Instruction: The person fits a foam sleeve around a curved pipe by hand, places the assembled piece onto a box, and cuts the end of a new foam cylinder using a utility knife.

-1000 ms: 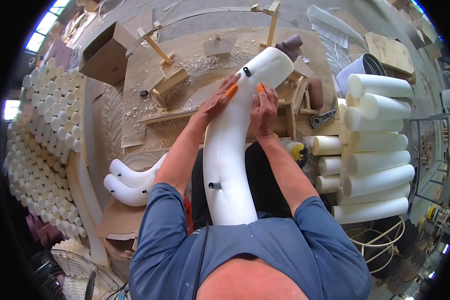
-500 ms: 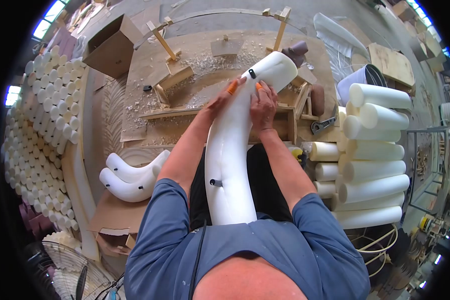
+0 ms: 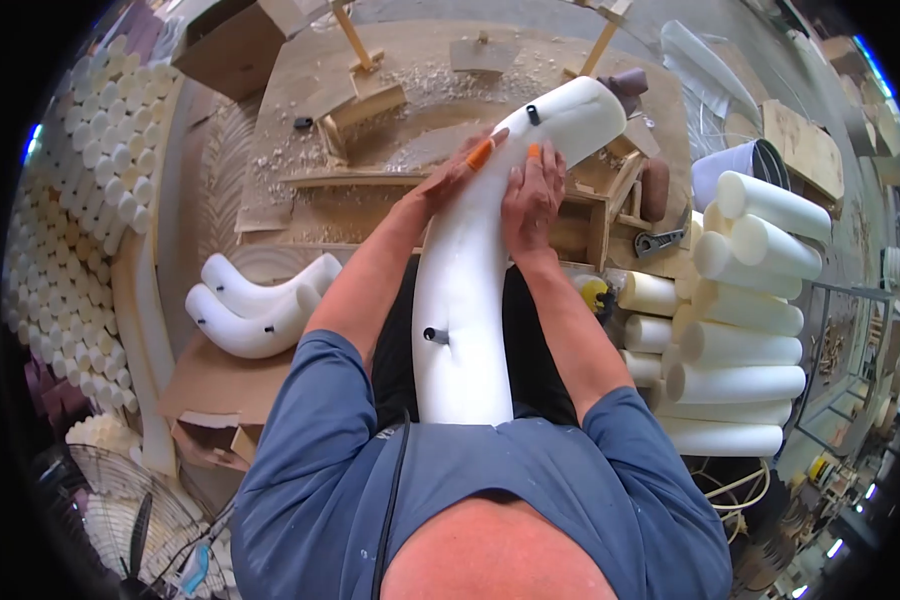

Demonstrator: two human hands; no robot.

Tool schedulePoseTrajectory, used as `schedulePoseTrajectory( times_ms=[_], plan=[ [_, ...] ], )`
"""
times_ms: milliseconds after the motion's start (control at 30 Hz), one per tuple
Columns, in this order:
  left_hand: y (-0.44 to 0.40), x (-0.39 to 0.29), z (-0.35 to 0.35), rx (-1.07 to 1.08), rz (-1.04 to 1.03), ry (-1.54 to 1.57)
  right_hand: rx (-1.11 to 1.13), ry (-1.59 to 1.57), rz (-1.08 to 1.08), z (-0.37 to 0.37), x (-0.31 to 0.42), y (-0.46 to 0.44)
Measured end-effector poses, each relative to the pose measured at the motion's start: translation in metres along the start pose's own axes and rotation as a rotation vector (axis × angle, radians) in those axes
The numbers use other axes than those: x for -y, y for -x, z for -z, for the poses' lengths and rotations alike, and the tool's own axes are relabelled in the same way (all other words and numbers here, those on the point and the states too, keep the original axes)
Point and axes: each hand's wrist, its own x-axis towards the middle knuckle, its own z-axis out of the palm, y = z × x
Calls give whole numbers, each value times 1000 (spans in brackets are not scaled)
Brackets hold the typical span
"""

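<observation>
A long, curved white foam piece (image 3: 460, 260) reaches from my torso out over the bench, its wide far end bent to the right. Two short black pegs stick out of it, a near peg (image 3: 436, 335) and a far peg (image 3: 533, 115). My left hand (image 3: 462, 170) is pressed along its left side just short of the far peg, fingers pointing forward. On the opposite side my right hand (image 3: 535, 200) holds it with bent fingers. Orange wraps show on a finger of each hand. The undersides of both hands are hidden.
Wood shavings and wooden jig parts cover the bench (image 3: 260, 205). Two curved foam pieces (image 3: 255, 310) lie on a cardboard box at left. White foam cylinders (image 3: 735, 385) are stacked at right near a hand plane (image 3: 660, 240) and a bucket (image 3: 735, 170). A fan (image 3: 120, 510) stands lower left.
The camera view has tilted and shifted, so the bench sits higher in the picture. Both hands keep about the same places on the foam piece, whose far end appears farther up and right.
</observation>
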Motion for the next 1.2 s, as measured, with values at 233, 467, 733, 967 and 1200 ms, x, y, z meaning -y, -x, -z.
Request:
schedulePoseTrajectory(
  times_ms=[233, 467, 733, 967, 1200],
  plan=[
    [39, -10, -15, -130, 44, -178, 105, 80, 45, -11, 11, 16],
    [70, -7, -23, -177, 32, 21, 154, -55, 30, 16, 18, 30],
    [82, -17, -38, -335, 104, -98, 192, 50, 41, 7, 31, 37],
    [111, -31, -51, -349, 175, -175, 193, -68, 3, 16, 36, 61],
    [136, -34, -48, -357, 171, -42, 285, -163, 26, 41, 43, 60]
  ],
)
